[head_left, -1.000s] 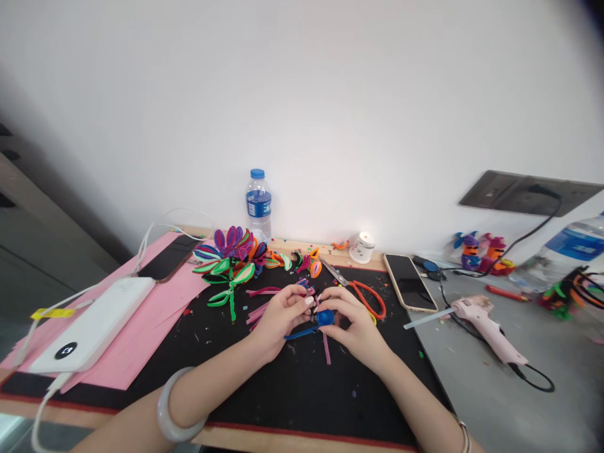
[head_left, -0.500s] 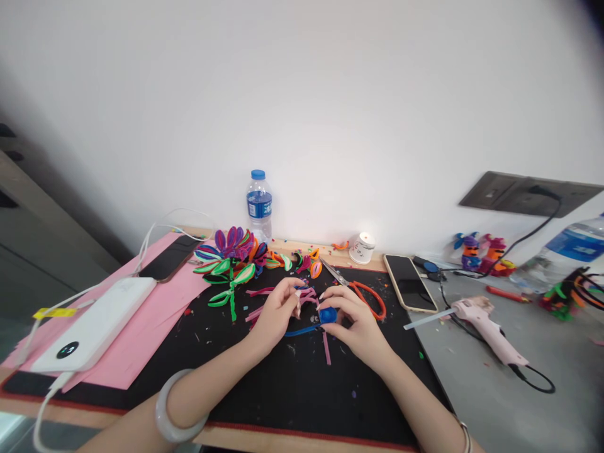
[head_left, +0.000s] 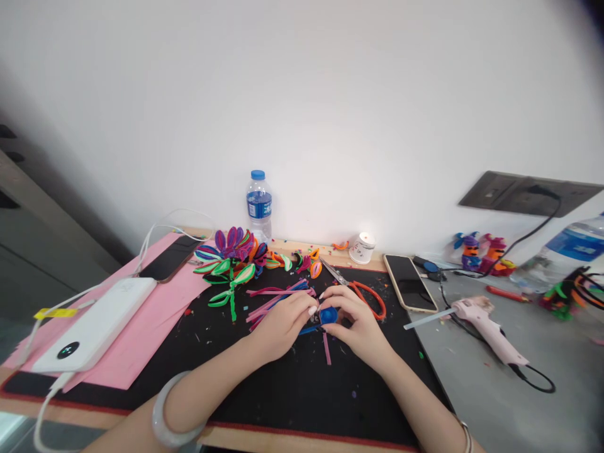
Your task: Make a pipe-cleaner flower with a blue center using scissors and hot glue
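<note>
My right hand grips a small round blue piece between thumb and fingers, above the black mat. Right beside it, my left hand is pinched closed near the piece's left edge; what its fingertips hold is too small to make out. A blue strip runs from under the left fingers toward the blue piece. Behind my left hand lie pink and blue strips, partly covered by it. One short pink strip rests on the mat below the blue piece.
Orange-handled scissors and a phone lie beyond my right hand. A pink glue gun is farther right. Colourful flowers, a bottle and a paper cup stand behind. A white power bank lies on pink sheets at left.
My left hand has moved slightly right and down, closer to the blue piece, uncovering more of the strips behind it. My right hand has hardly moved.
</note>
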Available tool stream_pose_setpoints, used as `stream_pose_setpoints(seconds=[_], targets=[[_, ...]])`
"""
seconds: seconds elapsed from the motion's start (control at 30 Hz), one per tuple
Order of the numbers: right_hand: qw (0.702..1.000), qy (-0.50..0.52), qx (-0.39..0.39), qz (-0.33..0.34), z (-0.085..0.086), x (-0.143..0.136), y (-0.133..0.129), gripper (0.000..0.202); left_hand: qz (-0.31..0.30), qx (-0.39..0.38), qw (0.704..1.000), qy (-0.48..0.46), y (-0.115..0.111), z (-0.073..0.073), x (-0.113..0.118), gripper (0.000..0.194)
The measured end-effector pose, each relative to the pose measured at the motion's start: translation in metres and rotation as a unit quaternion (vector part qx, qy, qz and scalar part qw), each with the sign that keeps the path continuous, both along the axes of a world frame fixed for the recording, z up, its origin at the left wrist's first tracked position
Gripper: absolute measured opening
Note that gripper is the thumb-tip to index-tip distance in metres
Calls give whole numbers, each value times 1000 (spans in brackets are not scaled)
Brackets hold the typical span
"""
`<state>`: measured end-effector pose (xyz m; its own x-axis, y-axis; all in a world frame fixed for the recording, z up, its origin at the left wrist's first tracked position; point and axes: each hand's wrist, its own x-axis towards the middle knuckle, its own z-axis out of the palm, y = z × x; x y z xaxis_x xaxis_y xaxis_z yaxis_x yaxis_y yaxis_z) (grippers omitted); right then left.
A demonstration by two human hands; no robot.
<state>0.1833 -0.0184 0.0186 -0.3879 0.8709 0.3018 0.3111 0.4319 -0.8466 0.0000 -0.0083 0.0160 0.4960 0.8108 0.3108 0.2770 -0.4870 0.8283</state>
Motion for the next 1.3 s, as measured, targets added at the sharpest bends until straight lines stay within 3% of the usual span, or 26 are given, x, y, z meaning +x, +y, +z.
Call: stream_pose_setpoints(seconds=[0.23, 0.5, 0.87, 1.03, 1.3], targets=[[1000, 0, -12, 6, -1, 0, 0, 18, -24, 64, 996, 53, 1, 2, -4, 26], [1000, -13, -23, 11, 1, 0, 1, 18, -35, 69, 996, 38, 5, 0, -9, 23], [999, -20, -28, 12, 0, 0, 2, 16, -35, 237, 941, 237, 8, -5, -9, 24], [999, -19, -30, 10, -2, 0, 2, 16, -8, 301, 924, 237, 7, -7, -8, 22], [999, -14, -32, 17, -1, -1, 2, 19, 10, 287, 934, 214, 7, -7, -8, 21]])
